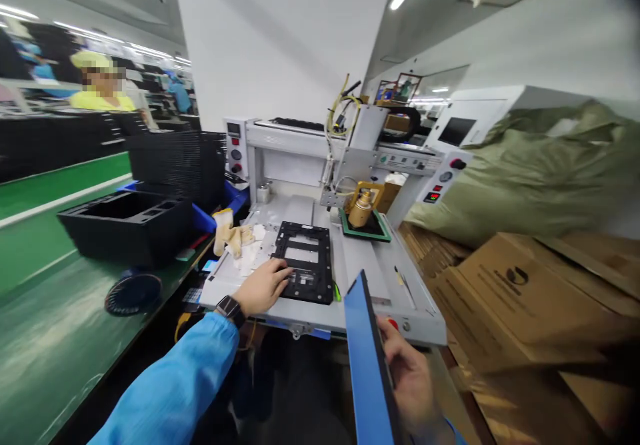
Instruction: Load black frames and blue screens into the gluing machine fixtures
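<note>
A factory floor is seen from above a grey benchtop machine [370,268], with green flooring to the left and cardboard boxes [520,285] and a bulky olive bag [530,172] to the right. On the machine bed lies a black fixture frame [306,262], at centre left. The left hand [263,287] is laid on the frame's near left edge, fingers spread flat and closed on nothing. The right hand [410,375], near and to the right, is clamped on a thin blue panel [367,358] held edge-on.

The frame would best be steadied flat and square while the panel is kept clear of the brass nozzle head [363,208] farther back.

The panel's face, the frame's recesses and the right fingertips are hidden; the cloth gloves [231,235] and the stacked black trays [130,222] at left are blurred.
</note>
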The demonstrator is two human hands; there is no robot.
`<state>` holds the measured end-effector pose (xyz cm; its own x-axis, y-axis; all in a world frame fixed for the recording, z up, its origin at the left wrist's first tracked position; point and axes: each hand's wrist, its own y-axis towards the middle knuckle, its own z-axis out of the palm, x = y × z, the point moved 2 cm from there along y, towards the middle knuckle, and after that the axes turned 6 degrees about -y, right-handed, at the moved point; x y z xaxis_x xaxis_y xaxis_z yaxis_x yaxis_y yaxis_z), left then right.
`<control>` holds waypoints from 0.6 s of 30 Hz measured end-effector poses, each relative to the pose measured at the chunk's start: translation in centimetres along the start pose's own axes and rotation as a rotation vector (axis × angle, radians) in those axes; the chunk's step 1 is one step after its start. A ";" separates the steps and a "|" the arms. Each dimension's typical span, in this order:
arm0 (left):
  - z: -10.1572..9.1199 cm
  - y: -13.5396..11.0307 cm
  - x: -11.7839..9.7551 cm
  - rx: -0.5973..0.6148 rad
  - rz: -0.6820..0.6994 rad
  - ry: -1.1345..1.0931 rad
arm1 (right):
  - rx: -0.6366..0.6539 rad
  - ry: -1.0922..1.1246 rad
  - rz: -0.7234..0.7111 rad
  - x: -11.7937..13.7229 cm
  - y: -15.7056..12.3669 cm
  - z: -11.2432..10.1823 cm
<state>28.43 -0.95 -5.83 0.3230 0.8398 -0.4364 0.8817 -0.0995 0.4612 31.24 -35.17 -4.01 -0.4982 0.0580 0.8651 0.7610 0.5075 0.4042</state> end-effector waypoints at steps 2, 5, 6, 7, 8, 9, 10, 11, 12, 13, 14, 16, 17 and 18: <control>-0.4 -2.6 -2.4 -0.036 -0.044 -0.007 | -0.010 0.039 -0.006 2.9 0.3 -0.2; -0.9 -7.0 -6.9 -0.084 -0.126 -0.027 | 0.013 0.006 -0.017 6.7 3.2 -0.8; -1.1 -8.4 -8.6 -0.098 -0.153 -0.038 | 0.040 -0.017 -0.022 7.6 4.7 -0.9; -1.3 -9.8 -10.4 -0.107 -0.176 -0.048 | 0.092 -0.048 -0.032 8.2 6.3 -0.8; -1.6 -11.1 -12.2 -0.114 -0.195 -0.054 | 0.133 -0.088 -0.044 8.4 8.1 -0.6; -2.0 -12.5 -13.9 -0.123 -0.209 -0.054 | 0.165 -0.133 -0.051 8.4 9.9 -0.3; -2.5 -13.8 -15.4 -0.131 -0.219 -0.049 | 0.185 -0.187 -0.055 8.0 11.6 0.1; -3.1 -15.2 -16.7 -0.136 -0.225 -0.040 | 0.201 -0.260 -0.052 7.4 13.1 0.6; -3.7 -16.6 -17.7 -0.142 -0.231 -0.028 | 0.226 -0.341 -0.045 6.6 14.4 1.0; -4.4 -18.2 -18.5 -0.149 -0.238 -0.015 | 0.253 -0.409 -0.035 5.8 15.4 1.4; -5.1 -19.8 -19.0 -0.153 -0.245 -0.002 | 0.275 -0.461 -0.025 5.0 16.1 1.7; -6.1 -23.3 -19.2 -0.161 -0.253 0.030 | 0.312 -0.511 -0.013 4.0 16.6 2.1; -6.4 -25.1 -19.0 -0.156 -0.254 0.048 | 0.322 -0.526 -0.013 3.7 16.4 2.2; -6.6 -26.9 -18.7 -0.147 -0.252 0.068 | 0.326 -0.532 -0.016 3.7 16.1 2.3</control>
<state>-3.58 -10.43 -4.97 0.0726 0.8626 -0.5007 0.8705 0.1902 0.4539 40.68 -24.86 5.01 -0.7113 0.4253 0.5596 0.6271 0.7436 0.2320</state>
